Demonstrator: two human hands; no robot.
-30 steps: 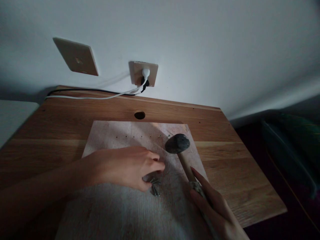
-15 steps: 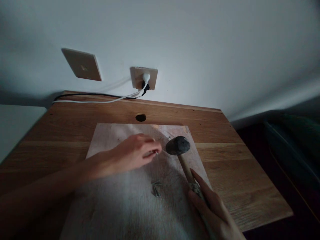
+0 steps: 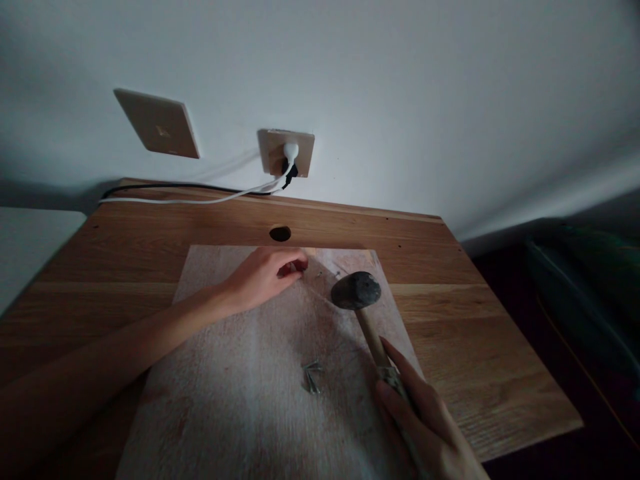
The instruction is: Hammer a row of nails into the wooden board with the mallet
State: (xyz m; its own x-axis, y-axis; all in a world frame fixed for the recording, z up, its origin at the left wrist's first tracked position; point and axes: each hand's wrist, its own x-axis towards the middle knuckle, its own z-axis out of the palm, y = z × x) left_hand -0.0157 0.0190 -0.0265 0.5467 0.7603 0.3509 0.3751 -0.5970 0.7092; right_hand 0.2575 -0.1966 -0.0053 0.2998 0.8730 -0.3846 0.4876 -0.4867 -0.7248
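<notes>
My right hand (image 3: 425,420) is wrapped round the handle of a mallet (image 3: 356,291) with a dark head and a wooden shaft. The mallet's head is over the right part of a pale wooden board (image 3: 225,380). My left hand (image 3: 273,273) is closed in a pinch at the board's far edge. A small metal tip showed between its fingers a moment ago, like a nail; now the fingers mostly hide it. Just right of those fingertips, two small nails (image 3: 329,273) stand in the board. A loose bunch of several nails (image 3: 313,377) lies nearer to me.
Under the board is a brown wooden desktop (image 3: 480,353) with a round cable hole (image 3: 281,234). A wall socket (image 3: 290,152) with white and black plugs is behind it, their cables (image 3: 200,197) running left along the back edge. A blank wall plate (image 3: 157,123) is further left.
My left hand has moved away from me and slightly left, to the board's far edge. My right hand and the mallet have barely moved.
</notes>
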